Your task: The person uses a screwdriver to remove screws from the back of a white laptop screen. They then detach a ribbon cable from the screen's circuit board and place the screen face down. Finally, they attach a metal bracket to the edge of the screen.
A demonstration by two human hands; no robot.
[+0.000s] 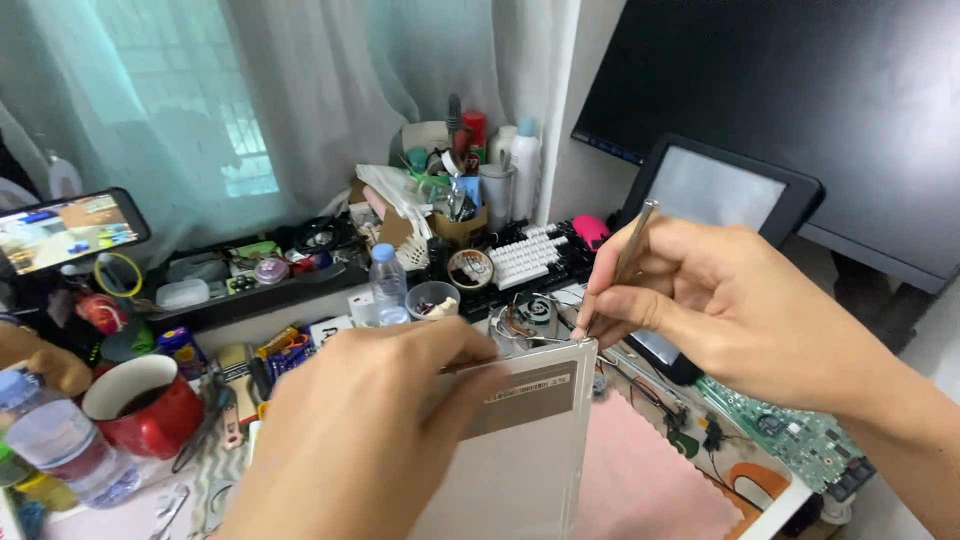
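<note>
My left hand (370, 430) grips the top edge of a flat white display panel (520, 450) that stands tilted in front of me, a brown strip with a label across its upper part. My right hand (720, 310) pinches a thin metal tool (628, 255) like a pen, its lower tip at the panel's top right corner. The tool's tip itself is hidden behind my fingers.
A pink mat (650, 480) and a green circuit board (800, 435) lie to the right. A red mug (145, 405), water bottles (388, 285), a white keyboard (525, 258), a tablet (720, 190), a dark monitor (800, 90) and a phone on a stand (65, 228) crowd the desk.
</note>
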